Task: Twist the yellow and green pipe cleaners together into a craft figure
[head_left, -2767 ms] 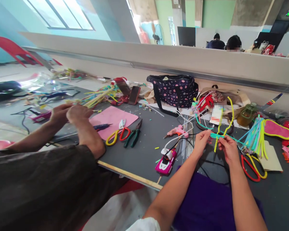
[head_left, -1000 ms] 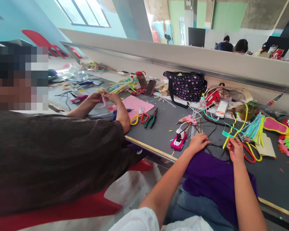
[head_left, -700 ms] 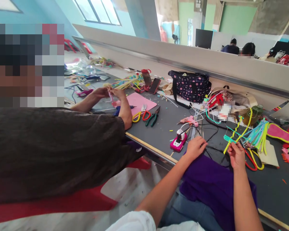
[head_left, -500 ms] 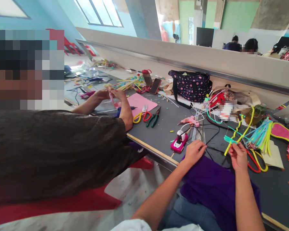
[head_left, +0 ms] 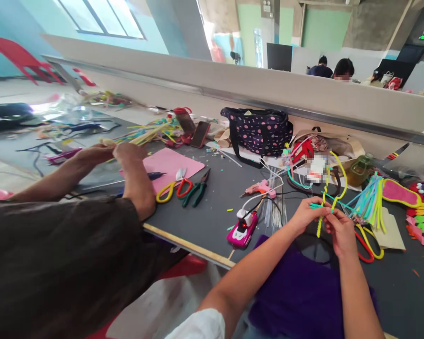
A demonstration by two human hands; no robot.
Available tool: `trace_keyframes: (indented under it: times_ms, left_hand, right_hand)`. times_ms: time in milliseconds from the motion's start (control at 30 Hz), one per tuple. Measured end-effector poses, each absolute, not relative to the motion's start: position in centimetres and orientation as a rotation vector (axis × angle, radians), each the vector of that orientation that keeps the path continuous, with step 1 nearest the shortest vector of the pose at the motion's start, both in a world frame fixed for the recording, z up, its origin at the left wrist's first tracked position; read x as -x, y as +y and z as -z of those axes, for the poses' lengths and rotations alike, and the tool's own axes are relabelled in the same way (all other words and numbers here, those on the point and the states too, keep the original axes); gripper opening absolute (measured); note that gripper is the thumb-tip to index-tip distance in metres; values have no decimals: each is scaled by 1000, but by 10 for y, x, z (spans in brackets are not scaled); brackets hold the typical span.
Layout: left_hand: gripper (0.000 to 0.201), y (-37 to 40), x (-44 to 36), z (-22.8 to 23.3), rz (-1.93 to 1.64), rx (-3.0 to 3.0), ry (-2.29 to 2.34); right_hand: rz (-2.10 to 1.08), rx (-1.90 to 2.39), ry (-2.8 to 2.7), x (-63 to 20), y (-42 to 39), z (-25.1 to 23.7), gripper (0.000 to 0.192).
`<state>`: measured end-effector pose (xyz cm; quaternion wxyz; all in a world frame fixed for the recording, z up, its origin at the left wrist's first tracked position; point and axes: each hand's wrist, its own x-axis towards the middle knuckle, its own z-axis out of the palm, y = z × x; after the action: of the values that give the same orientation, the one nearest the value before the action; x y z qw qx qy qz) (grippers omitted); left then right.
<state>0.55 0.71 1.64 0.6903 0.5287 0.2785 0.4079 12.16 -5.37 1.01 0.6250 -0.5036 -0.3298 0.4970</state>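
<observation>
While both hands [head_left: 305,214] [head_left: 341,230] pinched the pipe cleaners [head_left: 325,200], only a short twist was formed; long ends were left loose.

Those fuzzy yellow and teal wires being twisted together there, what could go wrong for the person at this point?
Both the left hand and right hand pinch the yellow and teal pipe cleaners, whose long free ends might snag the loose bundle of pipe cleaners beside them. The glue gun lies close to the left forearm with cables trailing toward it, so a sweep could catch them.
</observation>
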Motion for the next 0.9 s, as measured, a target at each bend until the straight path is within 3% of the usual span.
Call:
trace_keyframes:
  times_ms: [167, 400, 900]
  left_hand:
    - [32, 16, 0, -4, -937, -973, 633]
    - [36, 13, 3, -2, -837, -865, 682]
    - [30, 5, -8, 3, -928, -896, 831]
  right_hand:
    - [-1012, 1392, -1020, -148, -37, -13, 36]
    - [-744, 1336, -833, -142, -22, -8, 35]
    - [-736, 1298, -655, -120, -24, 0, 30]
